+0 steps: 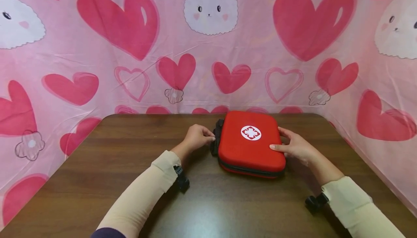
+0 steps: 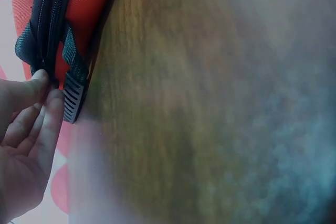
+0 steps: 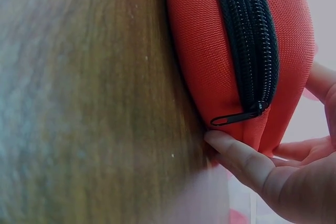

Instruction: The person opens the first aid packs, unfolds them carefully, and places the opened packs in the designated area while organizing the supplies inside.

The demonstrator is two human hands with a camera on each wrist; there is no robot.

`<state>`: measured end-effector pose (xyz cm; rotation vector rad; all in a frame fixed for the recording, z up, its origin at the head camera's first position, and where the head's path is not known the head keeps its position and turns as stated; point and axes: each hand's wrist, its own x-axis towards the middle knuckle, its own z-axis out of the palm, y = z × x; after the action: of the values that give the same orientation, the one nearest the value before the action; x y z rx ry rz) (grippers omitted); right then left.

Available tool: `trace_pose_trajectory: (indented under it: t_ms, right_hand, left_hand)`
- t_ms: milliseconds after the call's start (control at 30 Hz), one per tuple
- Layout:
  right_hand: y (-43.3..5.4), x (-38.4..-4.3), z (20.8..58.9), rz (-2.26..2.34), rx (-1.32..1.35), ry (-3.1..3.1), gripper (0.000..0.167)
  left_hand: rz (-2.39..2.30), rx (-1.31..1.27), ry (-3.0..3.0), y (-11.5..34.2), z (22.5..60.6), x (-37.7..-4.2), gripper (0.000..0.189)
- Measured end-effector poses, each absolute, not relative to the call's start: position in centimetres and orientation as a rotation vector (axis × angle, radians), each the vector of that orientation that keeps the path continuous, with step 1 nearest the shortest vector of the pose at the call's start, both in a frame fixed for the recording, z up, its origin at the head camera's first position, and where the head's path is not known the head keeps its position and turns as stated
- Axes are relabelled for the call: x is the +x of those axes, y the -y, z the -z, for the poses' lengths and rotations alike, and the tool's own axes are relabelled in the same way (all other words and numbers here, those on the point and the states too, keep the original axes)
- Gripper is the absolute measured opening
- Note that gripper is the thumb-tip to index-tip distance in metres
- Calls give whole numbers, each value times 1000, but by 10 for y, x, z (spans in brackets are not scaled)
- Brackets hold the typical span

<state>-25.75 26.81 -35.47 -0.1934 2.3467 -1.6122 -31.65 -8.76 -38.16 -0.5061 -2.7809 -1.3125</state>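
Observation:
A red first-aid case (image 1: 251,154) with a white cross emblem lies closed on the brown table. My left hand (image 1: 198,136) is at its left side, beside the black carrying handle (image 1: 217,138). In the left wrist view, thumb and forefinger pinch the zipper pull at the end of the black zipper (image 2: 52,19); the pull is mostly hidden by the fingertips. My right hand (image 1: 294,146) grips the case's right side, thumb on the lid and fingers around the edge. Another zipper pull (image 3: 233,118) hangs by the right hand's fingers in the right wrist view.
The wooden table (image 1: 130,140) extends around the case. Behind it and along both sides hangs a pink cloth (image 1: 202,46) printed with hearts and rabbits. Small black cameras (image 1: 181,182) are strapped at both wrists, over beige sleeves (image 1: 140,191).

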Motion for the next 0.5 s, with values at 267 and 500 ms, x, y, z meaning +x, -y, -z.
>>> trace_pose_trajectory:
  t_ms: [267,500]
  right_hand:
    - [-268,-259,354,1619,-206,-2316,96]
    - [-269,-261,355,1597,-230,-2304,96]
  left_hand:
    - [1331,-481,2799,88,383,-319,6]
    - [1217,-462,2781,87,380,-326,8]
